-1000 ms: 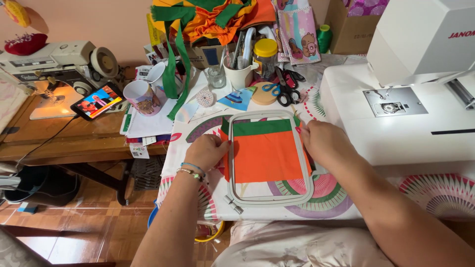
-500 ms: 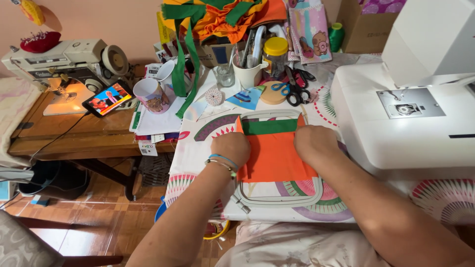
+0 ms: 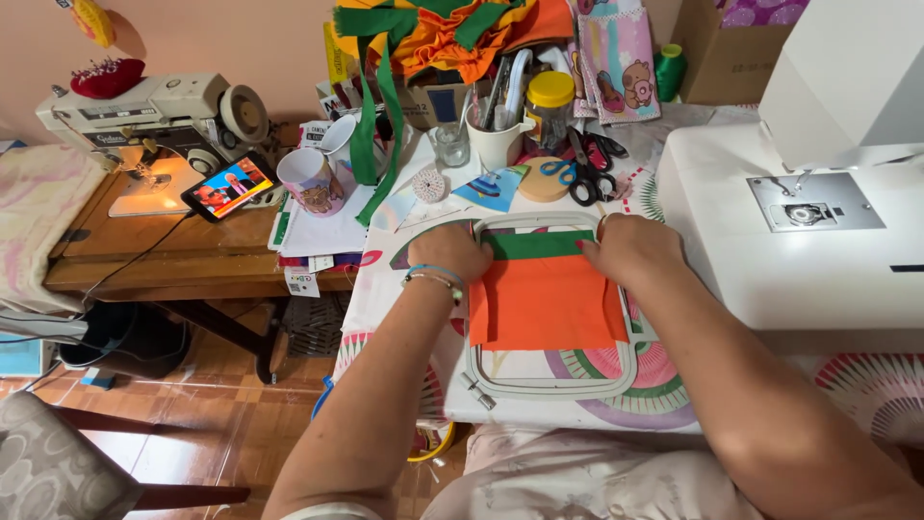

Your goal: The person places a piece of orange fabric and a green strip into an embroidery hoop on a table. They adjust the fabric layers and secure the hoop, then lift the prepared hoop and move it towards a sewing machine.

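at the far left an old cream sewing machine (image 3: 144, 120) is sitting on a brown wooden desk (image 3: 125, 260), a lit smartphone (image 3: 229, 186) propped beside it and a printed mug (image 3: 310, 179) just to the right. at centre, a person is bending over a cloth-covered desk (image 3: 385, 289), working on a white rounded-rectangle embroidery hoop (image 3: 551, 385) that is lying flat in front of them. the left hand (image 3: 446, 252), bracelets at the wrist, is pressing palm-down with fingers curled on the hoop's upper left corner, touching the edge of an orange and green fabric piece (image 3: 547, 299) spread inside the frame. the right hand (image 3: 630, 248) is pressing likewise on the upper right corner, fingers tucked under and bearing down on the fabric's top edge. the step in hand appears to be seating the fabric in the hoop; the next move would seem to call for even pressure along the remaining sides, keeping the cloth smooth and square. behind, black and blue scissors (image 3: 582, 173) are lying near a white cup of tools (image 3: 498, 140). at right, a white modern sewing machine (image 3: 799, 221) is standing just beside the hoop.
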